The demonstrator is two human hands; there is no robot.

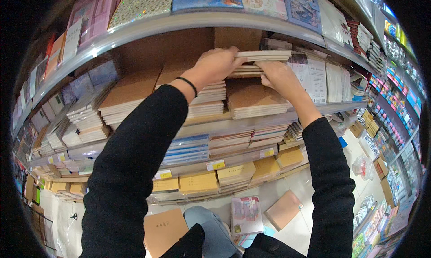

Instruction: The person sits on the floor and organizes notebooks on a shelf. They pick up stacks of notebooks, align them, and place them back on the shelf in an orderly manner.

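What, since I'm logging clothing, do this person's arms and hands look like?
Long, creased black sleeves cover both arms to near the wrists. The left hand is ungloved, with a thin dark band at its wrist; the right hand is ungloved, no band showing.

The left hand [218, 65] is sitting at the left of a bundle [276, 55], with the right hand [279, 76] sitting before its right part. Below, a stack [257, 101] is lying on the middle shelf [202, 130], between the upper shelf [148, 30] and lower shelf [242, 162]. On the floor [294, 222], a package [246, 215] is lying left of a flat item [284, 209].
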